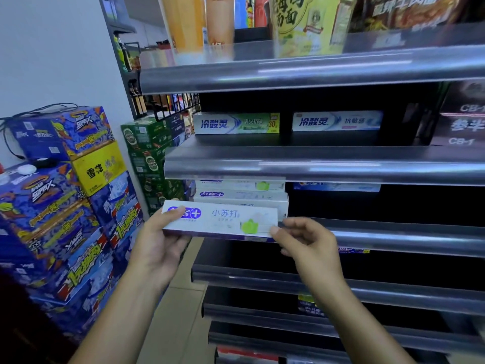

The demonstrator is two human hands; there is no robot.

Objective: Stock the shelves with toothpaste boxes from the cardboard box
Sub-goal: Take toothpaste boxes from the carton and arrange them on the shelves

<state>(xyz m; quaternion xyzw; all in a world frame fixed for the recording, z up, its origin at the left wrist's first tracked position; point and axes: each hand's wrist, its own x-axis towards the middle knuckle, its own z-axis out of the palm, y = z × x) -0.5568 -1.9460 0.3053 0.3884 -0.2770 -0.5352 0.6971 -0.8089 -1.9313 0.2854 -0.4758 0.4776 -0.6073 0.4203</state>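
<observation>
A white and purple toothpaste box (223, 219) with a green mark is held level in front of the middle shelf (393, 235). My left hand (160, 240) grips its left end, thumb on top. My right hand (307, 240) pinches its right end with thumb and fingers. Just behind it, a stack of like white boxes (244, 197) sits at the shelf's left end. One shelf up stand two blue and white toothpaste boxes (236, 123), (337, 121). The cardboard box is out of view.
Shelf rails (315, 166) jut out above and below the held box. Stacked blue and yellow drink cartons (65, 193) and green cartons (149, 153) fill the floor on the left. Dark lower shelves (341, 290) hold little. Noodle cups (296, 19) stand on the top shelf.
</observation>
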